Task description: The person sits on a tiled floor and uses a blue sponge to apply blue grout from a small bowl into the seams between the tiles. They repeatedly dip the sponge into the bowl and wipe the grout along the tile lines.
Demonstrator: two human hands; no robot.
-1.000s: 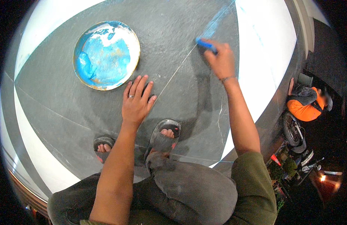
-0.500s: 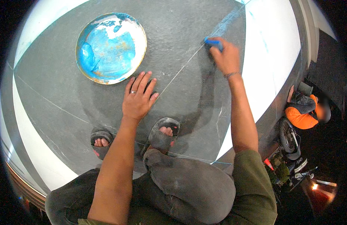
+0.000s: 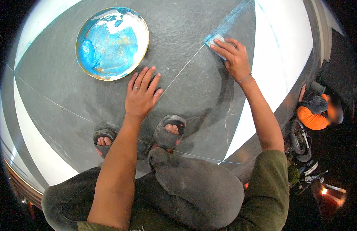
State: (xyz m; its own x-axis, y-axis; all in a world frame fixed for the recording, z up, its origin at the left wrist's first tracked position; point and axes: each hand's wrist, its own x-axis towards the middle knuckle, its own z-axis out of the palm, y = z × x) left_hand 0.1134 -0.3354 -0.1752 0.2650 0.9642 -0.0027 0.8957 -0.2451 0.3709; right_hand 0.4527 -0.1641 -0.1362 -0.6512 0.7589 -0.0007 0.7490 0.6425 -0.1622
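We see a grey floor (image 3: 190, 104), faintly rough with a soft sheen. The round pan (image 3: 142, 43) has a brassy, metal-looking rim and smeared, creamy blue paste (image 3: 118, 42). Our trousers (image 3: 201, 188) are dusty, matt cloth; our sandals (image 3: 166, 138) look dull and rubbery; our ring (image 3: 136, 88) is smooth metal.

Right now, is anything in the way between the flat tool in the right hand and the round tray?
Nothing visible: between the flat tool in the right hand and the round tray lies only grey floor. The left hand sits lower in the view, outside that path, close to the tray's rim.
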